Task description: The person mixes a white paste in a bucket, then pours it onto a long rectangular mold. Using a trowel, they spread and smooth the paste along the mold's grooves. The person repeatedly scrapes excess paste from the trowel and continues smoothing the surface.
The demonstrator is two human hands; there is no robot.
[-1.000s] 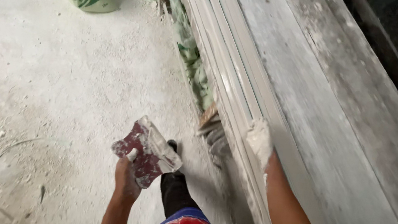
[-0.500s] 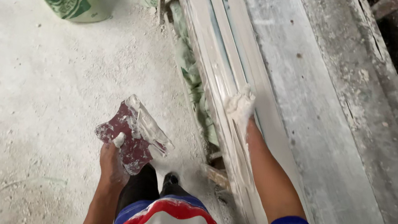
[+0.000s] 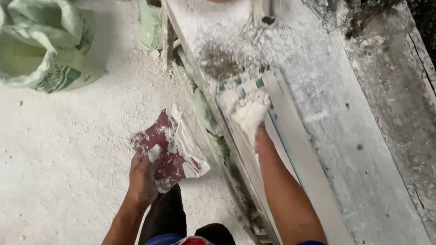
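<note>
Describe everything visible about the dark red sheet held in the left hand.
The dark red sheet looks like a flat, roughly rectangular piece of abrasive paper, maroon and heavily smeared with white powder or paste. One edge is curled or folded over, showing a pale, whitish side. It is held tilted above the dusty white floor, gripped at its lower corner by the left hand, with the thumb pressed on its face. Nothing else touches it.

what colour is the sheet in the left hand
Dark red, smeared with white dust; the sheet shows best in the head view, held by the left hand.
</note>
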